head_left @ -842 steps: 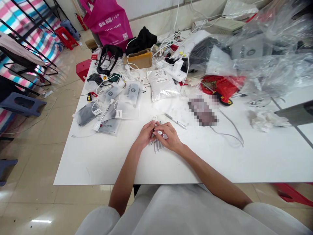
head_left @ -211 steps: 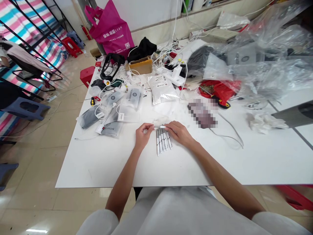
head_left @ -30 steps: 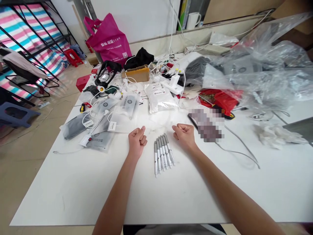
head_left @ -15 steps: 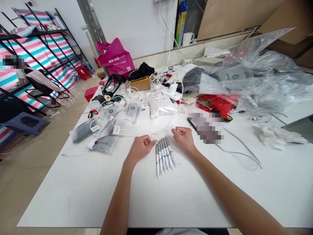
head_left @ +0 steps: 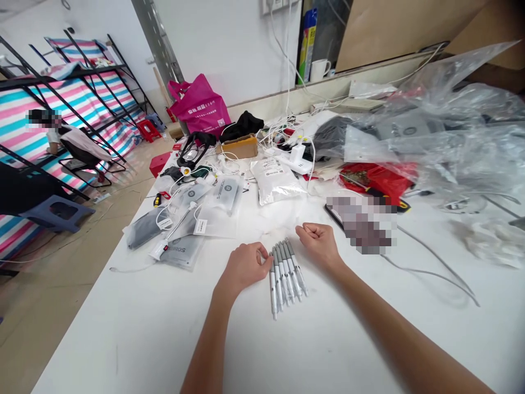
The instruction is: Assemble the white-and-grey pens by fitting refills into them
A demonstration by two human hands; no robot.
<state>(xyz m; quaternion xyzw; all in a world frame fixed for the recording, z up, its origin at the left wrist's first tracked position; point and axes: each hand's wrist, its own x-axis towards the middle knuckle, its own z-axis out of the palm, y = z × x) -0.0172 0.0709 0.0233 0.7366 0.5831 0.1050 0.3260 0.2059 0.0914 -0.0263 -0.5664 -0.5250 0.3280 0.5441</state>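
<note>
Pens (head_left: 287, 280), six, grey and white: side by side on your desk (head_left: 159, 334). Your left hand (head_left: 247, 267): curled at the leftmost pen's (head_left: 273, 289) grey end; whether grasping it, cannot tell. Your right hand (head_left: 319, 243): clenched, just beside the row's right side, apart from it.

A white wall (head_left: 229, 49) with sockets (head_left: 274, 5) rises behind a white table (head_left: 164, 350); a large brown board (head_left: 381, 33) stands toward the right. At left, a black metal bunk frame (head_left: 102, 70) is hung with pink, blue and white striped cloth (head_left: 24, 104). Nearby are 1 dark chair (head_left: 77, 160) draped in pale fabric, 1 red stool (head_left: 148, 131) and, closer, 1 blue-gray stool (head_left: 61, 210). The beige tiled floor (head_left: 98, 241) shows soft reflections.
</note>
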